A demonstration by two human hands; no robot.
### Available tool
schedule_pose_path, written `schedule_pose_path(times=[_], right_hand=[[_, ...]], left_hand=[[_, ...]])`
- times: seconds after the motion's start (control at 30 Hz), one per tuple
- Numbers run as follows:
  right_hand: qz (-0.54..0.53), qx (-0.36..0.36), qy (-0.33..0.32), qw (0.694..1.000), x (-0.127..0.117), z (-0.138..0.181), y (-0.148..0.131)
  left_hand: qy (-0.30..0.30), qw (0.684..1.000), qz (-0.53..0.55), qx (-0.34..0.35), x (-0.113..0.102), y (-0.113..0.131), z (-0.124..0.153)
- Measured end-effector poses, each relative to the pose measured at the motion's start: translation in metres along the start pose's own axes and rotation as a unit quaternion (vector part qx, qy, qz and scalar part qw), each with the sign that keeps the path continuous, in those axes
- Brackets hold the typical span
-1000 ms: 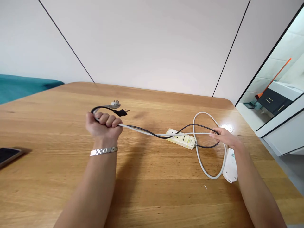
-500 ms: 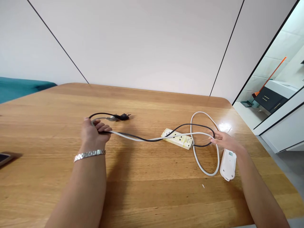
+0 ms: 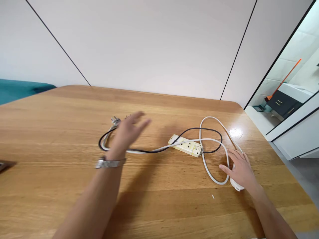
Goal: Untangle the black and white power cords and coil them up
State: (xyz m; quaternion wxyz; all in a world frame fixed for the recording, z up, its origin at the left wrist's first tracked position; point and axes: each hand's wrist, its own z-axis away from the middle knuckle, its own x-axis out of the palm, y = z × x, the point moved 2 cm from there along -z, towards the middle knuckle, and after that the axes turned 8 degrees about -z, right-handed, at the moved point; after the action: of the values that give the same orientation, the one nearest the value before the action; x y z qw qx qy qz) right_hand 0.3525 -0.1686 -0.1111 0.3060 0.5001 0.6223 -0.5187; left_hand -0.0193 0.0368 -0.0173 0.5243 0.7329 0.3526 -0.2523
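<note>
My left hand [image 3: 128, 134], slightly blurred, is raised over the bundled cords with its fingers apart and nothing in them. Beside it on the tabletop lie the plugs [image 3: 115, 120], partly hidden behind the hand. A black cord [image 3: 209, 129] and a white cord [image 3: 205, 165] run together to the right and cross in loose loops. A yellowed power strip [image 3: 190, 148] lies socket side up under the cords. Over on the right, my right hand [image 3: 239, 167] rests on a white power strip [image 3: 236, 186], covering most of it, with its thumb stretched out.
The wooden table [image 3: 159, 212] meets a pale panelled wall [image 3: 154, 46] at the back. A partly visible dark object [image 3: 2, 165] lies at the left edge. Teal upholstery [image 3: 22, 89] shows beyond the table, and a doorway with an orange-handled broom [image 3: 284, 79] is at right.
My left hand has let go of the cords and moved right; the plug ends now lie farther left. My right hand has left the cord loops and come down onto the white power strip.
</note>
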Motion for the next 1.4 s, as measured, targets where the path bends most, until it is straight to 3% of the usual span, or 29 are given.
schedule_pose_path(times=[0.07,0.13,0.23,0.33,0.47,0.6,0.67,0.87,0.97,1.03,1.17,1.27,1.4], right_hand=[[-0.003,-0.014,0.015,1.0,0.002,-0.001,0.001],[-0.018,-0.031,0.015,0.999,0.002,-0.001,0.002],[-0.039,-0.041,0.004,0.998,0.001,-0.003,0.004],[-0.069,-0.047,-0.005,0.996,-0.002,-0.004,0.004],[-0.184,-0.04,0.021,0.982,-0.008,-0.003,0.001],[-0.364,0.054,0.073,0.927,-0.01,-0.007,0.002],[-0.433,0.049,0.042,0.899,-0.01,-0.016,0.0],[-0.538,-0.073,-0.121,0.831,-0.009,-0.05,-0.028],[-0.612,-0.065,-0.134,0.777,-0.001,-0.061,-0.042],[-0.634,-0.039,-0.127,0.762,0.006,-0.064,-0.047],[-0.618,-0.025,-0.13,0.775,0.011,-0.064,-0.049],[-0.583,0.03,-0.157,0.797,0.011,-0.068,-0.043],[-0.464,0.13,-0.154,0.863,0.02,-0.086,-0.032]], left_hand=[[-0.1,0.983,-0.04,0.145,0.035,0.042,0.015],[-0.148,0.961,-0.105,0.208,0.071,0.073,0.028],[-0.174,0.947,-0.17,0.21,0.109,0.102,0.036],[-0.204,0.933,-0.198,0.221,0.124,0.116,0.034],[-0.183,0.935,-0.14,0.269,0.114,0.117,0.028],[-0.12,0.936,-0.003,0.33,0.088,0.114,0.023],[-0.104,0.928,0.051,0.355,0.075,0.114,0.023],[-0.092,0.916,0.165,0.355,0.046,0.114,0.025],[-0.125,0.908,0.19,0.353,0.04,0.114,0.026],[-0.143,0.903,0.199,0.354,0.038,0.114,0.026],[-0.184,0.895,0.212,0.347,0.034,0.114,0.027],[-0.227,0.885,0.222,0.342,0.029,0.115,0.03],[-0.261,0.873,0.242,0.332,0.026,0.12,0.034]])
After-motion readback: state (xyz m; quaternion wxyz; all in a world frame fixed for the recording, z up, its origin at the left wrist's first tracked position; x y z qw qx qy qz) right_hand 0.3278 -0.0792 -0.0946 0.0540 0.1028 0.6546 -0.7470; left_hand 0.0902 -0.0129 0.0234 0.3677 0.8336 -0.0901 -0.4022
